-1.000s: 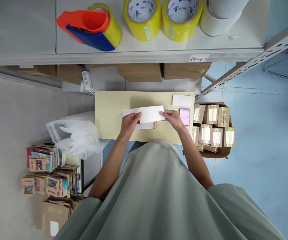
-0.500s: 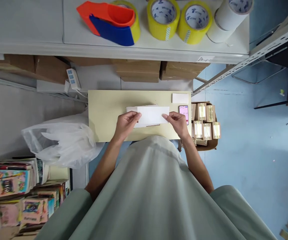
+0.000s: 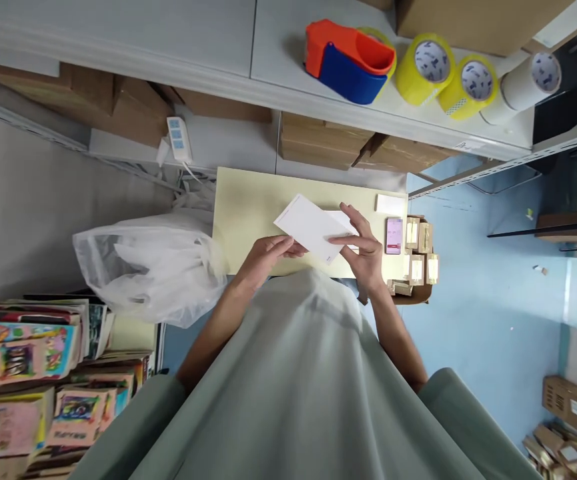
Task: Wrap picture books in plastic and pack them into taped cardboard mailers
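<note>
Over a small pale yellow table [image 3: 248,200] I hold a flat white card or envelope [image 3: 308,225], tilted with its far corner up and left. My left hand [image 3: 265,257] pinches its near edge between thumb and fingers. My right hand [image 3: 364,247] grips its right end, fingers laid over the top. A second white sheet lies partly hidden beneath it. A phone [image 3: 394,235] with a pink screen lies on the table just right of my right hand.
A white slip [image 3: 391,203] lies at the table's far right corner. A carton of small taped boxes [image 3: 418,257] stands right of the table. A white plastic bag [image 3: 148,267] is on the left, stacked colourful books [image 3: 23,373] lower left. Tape rolls [image 3: 431,67] and an orange-blue dispenser [image 3: 351,60] sit on the shelf.
The white card has turned from level to tilted. My right hand has shifted over its right end. The view has swung, so table and shelf now appear further right and slanted.
</note>
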Available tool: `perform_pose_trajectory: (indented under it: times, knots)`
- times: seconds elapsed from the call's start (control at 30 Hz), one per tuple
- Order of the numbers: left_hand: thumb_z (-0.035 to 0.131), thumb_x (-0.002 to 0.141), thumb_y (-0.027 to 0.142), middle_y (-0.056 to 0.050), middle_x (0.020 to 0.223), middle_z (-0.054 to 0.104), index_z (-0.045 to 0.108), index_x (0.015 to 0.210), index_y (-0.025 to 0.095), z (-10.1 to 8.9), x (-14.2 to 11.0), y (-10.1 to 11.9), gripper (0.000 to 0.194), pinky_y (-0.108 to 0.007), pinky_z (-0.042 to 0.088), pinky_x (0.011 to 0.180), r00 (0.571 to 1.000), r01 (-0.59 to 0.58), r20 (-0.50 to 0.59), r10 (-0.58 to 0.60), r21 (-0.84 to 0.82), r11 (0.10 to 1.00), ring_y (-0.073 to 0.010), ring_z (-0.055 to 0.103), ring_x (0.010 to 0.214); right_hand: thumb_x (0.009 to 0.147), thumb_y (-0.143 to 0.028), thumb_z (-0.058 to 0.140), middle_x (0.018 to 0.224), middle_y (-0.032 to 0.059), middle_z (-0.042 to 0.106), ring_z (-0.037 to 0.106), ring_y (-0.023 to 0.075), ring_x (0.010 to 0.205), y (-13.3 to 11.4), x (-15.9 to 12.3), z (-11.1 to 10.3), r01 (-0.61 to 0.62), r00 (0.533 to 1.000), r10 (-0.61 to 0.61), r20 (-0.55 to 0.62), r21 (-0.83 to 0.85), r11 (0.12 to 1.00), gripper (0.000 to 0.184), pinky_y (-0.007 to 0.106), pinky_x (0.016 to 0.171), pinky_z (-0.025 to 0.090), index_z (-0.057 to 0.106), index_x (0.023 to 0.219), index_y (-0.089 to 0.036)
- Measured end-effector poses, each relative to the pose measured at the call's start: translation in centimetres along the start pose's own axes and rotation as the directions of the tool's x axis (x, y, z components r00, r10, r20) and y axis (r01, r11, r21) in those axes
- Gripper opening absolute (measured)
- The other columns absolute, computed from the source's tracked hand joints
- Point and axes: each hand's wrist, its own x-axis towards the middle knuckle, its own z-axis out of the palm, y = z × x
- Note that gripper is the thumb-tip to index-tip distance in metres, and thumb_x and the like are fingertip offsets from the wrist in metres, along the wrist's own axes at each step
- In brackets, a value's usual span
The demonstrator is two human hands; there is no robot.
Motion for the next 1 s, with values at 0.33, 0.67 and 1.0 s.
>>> perform_pose_trajectory:
  times: [0.33, 0.67, 1.0]
  knots:
    - [0.079, 0.074, 0.044, -0.007, 0.076, 0.073, 0.073, 0.071, 0.022, -6.9, -0.5, 2.1, 0.023, -0.044, 0.060, 0.091, 0.973, -0.162, -0.176, 0.149, -0.058, 0.985, -0.0240, 0.071, 0.079, 0.105, -0.038, 0.079, 0.169, -0.0141, 0.060, 0.045, 0.0311, 0.168, -3.0, -0.2, 3.3, -0.020, 0.999, 0.021, 0.047, -0.029, 0.999, 0.014, 0.066, 0.137, 0.041, 0.089, 0.105, -0.048]
    - [0.077, 0.075, 0.044, -0.008, 0.077, 0.073, 0.076, 0.072, 0.021, -9.7, -1.5, 2.9, 0.023, -0.048, 0.062, 0.097, 0.973, -0.133, -0.178, 0.149, 0.097, 0.986, -0.0274, 0.075, 0.086, 0.098, -0.043, 0.089, 0.168, -0.0150, 0.061, 0.044, 0.0346, 0.169, -4.7, -0.2, 4.9, -0.017, 0.998, 0.021, 0.065, -0.069, 0.997, 0.007, 0.068, 0.138, 0.040, 0.089, 0.104, -0.048]
    - [0.076, 0.082, 0.038, -0.008, 0.079, 0.075, 0.077, 0.074, 0.020, -11.7, -2.0, 2.3, 0.020, -0.048, 0.063, 0.098, 0.971, -0.132, -0.181, 0.156, 0.138, 0.982, -0.0275, 0.077, 0.089, 0.107, -0.038, 0.076, 0.166, -0.0177, 0.062, 0.043, 0.0317, 0.169, -6.2, 0.2, 6.0, 0.023, 0.995, -0.014, 0.101, -0.088, 0.996, 0.017, 0.067, 0.140, 0.040, 0.089, 0.102, -0.048]
